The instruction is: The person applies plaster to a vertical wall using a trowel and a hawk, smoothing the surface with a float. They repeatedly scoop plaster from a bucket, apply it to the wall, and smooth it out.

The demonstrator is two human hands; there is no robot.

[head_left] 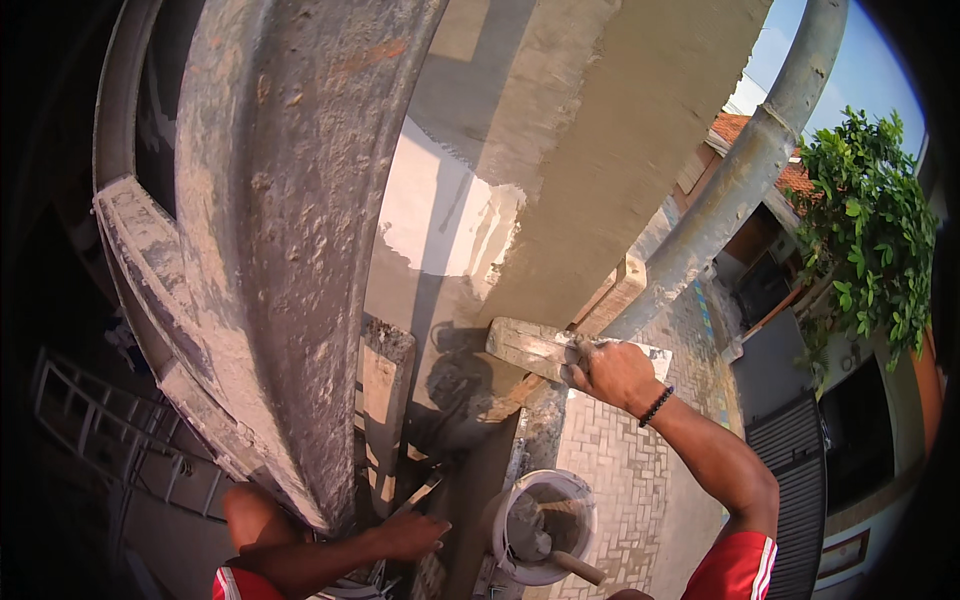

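My right hand [615, 373] is closed round the grip of a mortar-smeared plastering float [522, 343], held flat near the lower edge of the plastered wall [600, 150]. The float's far end shows past my knuckles. Lower down on the left, my left hand [412, 537] is curled, fingers pointing right. A thin pale strip [425, 488] rises just above it; whether the hand grips it, or anything else, I cannot make out. Between my arms stands a bucket [500, 545] with grey mortar and a wooden-handled tool [578, 568] in it.
A thick, mortar-crusted beam [300, 230] rises close on the left. Upright boards [385, 400] stand beside it. A grey pipe [740, 180] slants up at the right, near a timber end [622, 290]. Brick paving [615, 460] lies far below, with a gate [790, 480] and a tree [860, 230].
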